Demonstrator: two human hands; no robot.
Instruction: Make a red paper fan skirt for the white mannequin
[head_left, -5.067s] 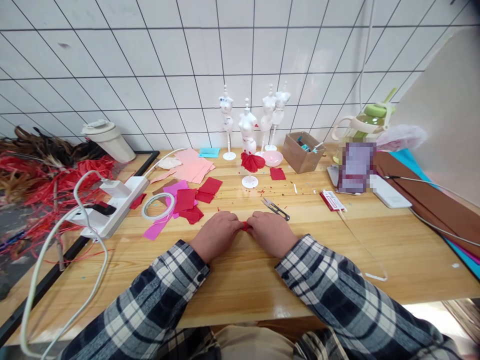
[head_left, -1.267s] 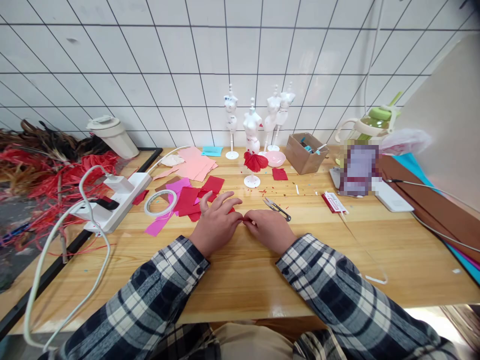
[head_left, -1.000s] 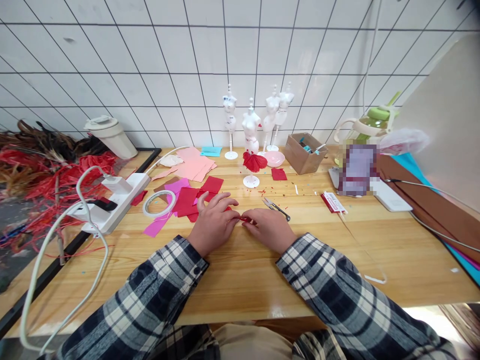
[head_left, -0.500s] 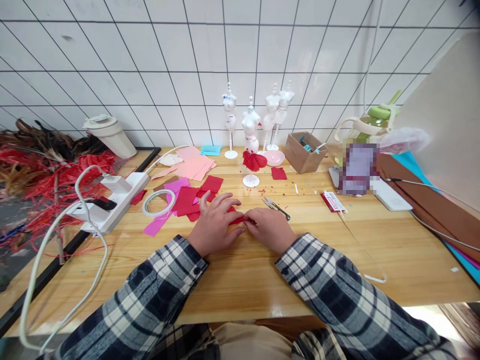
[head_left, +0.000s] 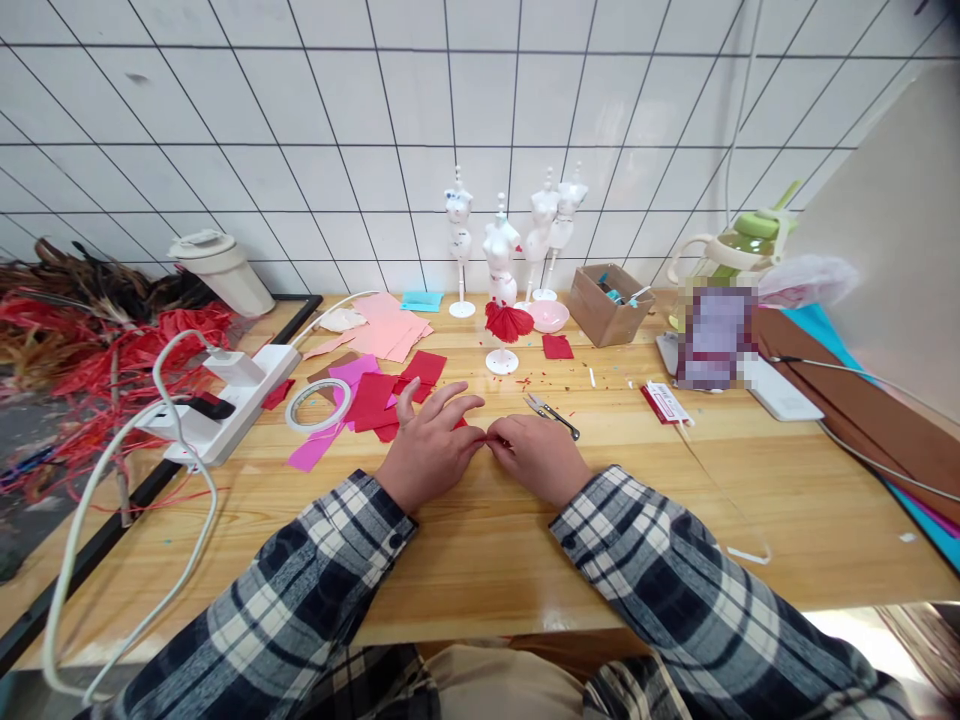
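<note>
My left hand (head_left: 433, 448) has thumb and index finger pinched together, the other fingers raised and spread. My right hand (head_left: 536, 452) is closed, its fingertips almost touching those of the left. Between the fingertips a small bit of red crepe paper (head_left: 486, 441) shows; most of it is hidden. Red crepe paper sheets (head_left: 373, 402) lie just left of my left hand. Beyond my right hand rest small thread snips (head_left: 553, 416). A white mannequin (head_left: 501, 245) with a pleated red paper skirt (head_left: 509, 321) stands ahead of both hands.
Several other mannequins stand near the tiled wall, by a pink bowl (head_left: 550, 316) and a cardboard box (head_left: 611, 310). Left are a tape roll (head_left: 291, 412), pink paper (head_left: 394, 330) and a power strip (head_left: 251, 395) with cables. A phone (head_left: 716, 338), blurred over, stands right.
My left index finger has drawn in against the thumb, and the red paper between my hands shows less. My right hand has stayed nearly in place.
</note>
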